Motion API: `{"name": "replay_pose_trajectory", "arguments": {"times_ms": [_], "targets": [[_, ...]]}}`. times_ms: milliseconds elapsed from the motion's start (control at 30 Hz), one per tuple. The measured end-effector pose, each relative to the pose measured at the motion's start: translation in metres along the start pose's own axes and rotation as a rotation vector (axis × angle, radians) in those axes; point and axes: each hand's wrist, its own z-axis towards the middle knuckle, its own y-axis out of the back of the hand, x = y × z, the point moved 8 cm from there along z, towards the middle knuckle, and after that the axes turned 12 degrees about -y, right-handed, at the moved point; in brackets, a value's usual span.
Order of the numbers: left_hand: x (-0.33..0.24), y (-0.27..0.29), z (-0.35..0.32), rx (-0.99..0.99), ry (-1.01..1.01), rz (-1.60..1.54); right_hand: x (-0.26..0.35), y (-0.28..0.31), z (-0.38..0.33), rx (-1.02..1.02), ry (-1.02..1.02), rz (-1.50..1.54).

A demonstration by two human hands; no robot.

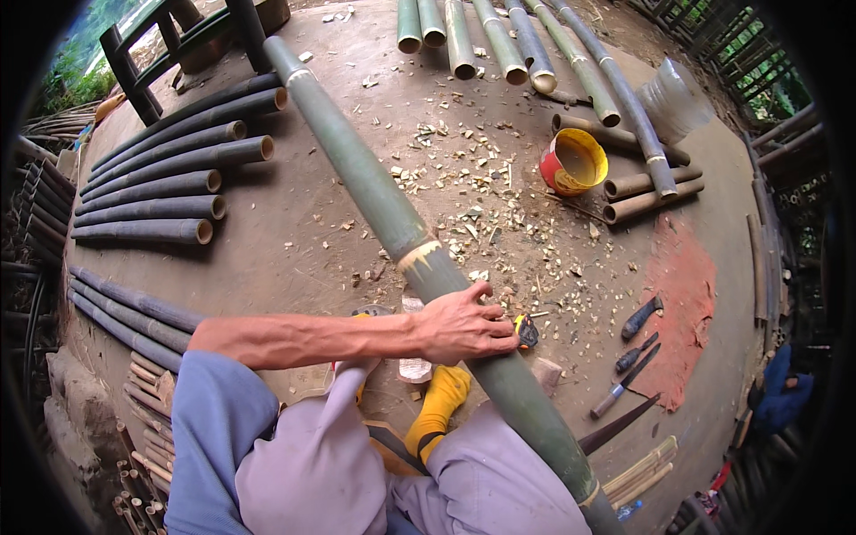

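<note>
A long, thick green bamboo pole (366,187) slants from the upper left, past my right thigh, to the lower right. Pale scraped marks ring one of its joints. My left hand (465,326) lies across the pole's lower half, its fingers wrapped over the top. Just beyond the fingertips is a small yellow-and-black tool (526,331), possibly a tape measure, partly hidden by the pole. Beneath my left wrist a pale block (414,369) shows near my yellow-socked foot (439,403). My right hand is out of sight.
Several dark bamboo poles (160,207) lie at left, and green ones (486,36) at the far side. Wood chips (473,223) litter the floor. A red-and-yellow bucket (571,163) stands beside short bamboo pieces (655,198). Knives (637,357) rest near a reddish cloth (682,312) at right.
</note>
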Motion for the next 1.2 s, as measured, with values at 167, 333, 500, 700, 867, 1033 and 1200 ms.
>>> {"name": "replay_pose_trajectory", "arguments": {"times_ms": [167,333,500,700,867,1033,1200], "targets": [[0.043,-0.023,-0.012,-0.022,-0.011,0.1,-0.041,-0.041,-0.029,0.114,-0.075,-0.054],[0.107,-0.054,-0.033,-0.032,0.137,0.085,-0.076,-0.09,-0.059,0.267,-0.164,-0.144],[0.148,-0.043,-0.075,-0.216,0.421,0.193,-0.112,-0.138,-0.098,0.419,-0.231,-0.253],[0.138,-0.02,-0.122,-0.343,0.632,-0.088,-0.157,-0.201,-0.154,0.635,-0.333,-0.395],[0.104,-0.022,-0.135,-0.459,0.589,-0.281,-0.175,-0.27,-0.212,0.849,-0.35,-0.496],[0.077,0.014,-0.12,-0.74,0.468,-0.374,-0.172,-0.389,-0.331,1.24,-0.275,-0.468],[0.038,0.063,-0.073,-0.83,0.271,-0.282,-0.198,-0.422,-0.455,1.701,0.082,-0.552]]}}
